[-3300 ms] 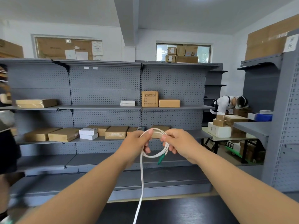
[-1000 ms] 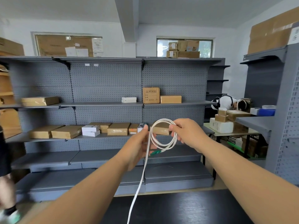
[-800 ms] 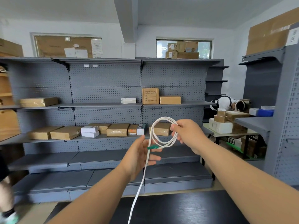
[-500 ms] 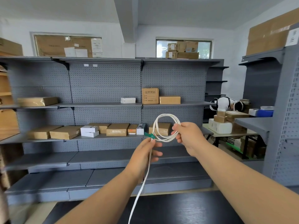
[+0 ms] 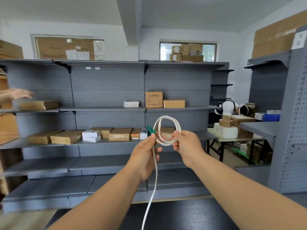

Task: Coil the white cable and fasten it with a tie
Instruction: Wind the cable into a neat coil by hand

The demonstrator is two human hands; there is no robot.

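**Inspector:** Item and form?
**Assistant:** One white cable (image 5: 156, 163), smooth, several turns wound in a round loop, held in the air before the grey perforated shelving (image 5: 108, 80).
**Inspector:** Orientation?
**Assistant:** The loop is upright, facing the camera. The green plug (image 5: 150, 130) points up-left. The tail hangs near vertical towards the dark table (image 5: 182, 216).
**Inspector:** Hands?
**Assistant:** The left hand (image 5: 144, 156) pinches the loop by the plug. The right hand (image 5: 187, 145) pinches its lower right, fingers curled.

I can read nothing; the print on the upright carton (image 5: 154, 99) at the shelf's (image 5: 99, 109) right end is blurred.
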